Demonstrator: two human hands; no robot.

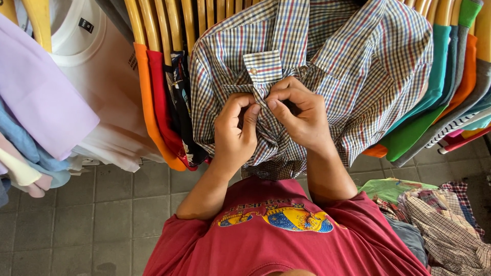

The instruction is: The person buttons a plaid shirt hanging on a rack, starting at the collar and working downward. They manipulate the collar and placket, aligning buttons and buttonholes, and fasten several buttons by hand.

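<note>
Red T-shirt (286, 245) with a bright printed emblem fills the bottom of the view, worn by the person looking down. Both forearms rise from it to a checked shirt (358, 66) that hangs from a wooden hanger on a crowded rack. The left hand (235, 134) is curled narrow, thumb and forefinger pinching the shirt's front strip just below the collar. The right hand (302, 115) is likewise closed tight on the same strip from the other side, its fingertips touching those of the left. Cloth bunches up between and under the two hands. One small pale button (252, 71) shows on the collar band just above the left hand.

Along the rack, just left of the checked shirt, hang a dark patterned garment, a red one and an orange one (148, 102), then a white T-shirt (102, 76) and a lilac top (41, 87) further left. To the right hang a teal top (434, 76), a green one, an orange one and a grey one, pressed close together. Wooden hanger arms (169, 25) stick up in a row along the top.

Grey floor tiles (76, 214) lie below. At lower right a loose heap of checked shirts (445, 225) rests on the floor, with a green cloth beside it.
</note>
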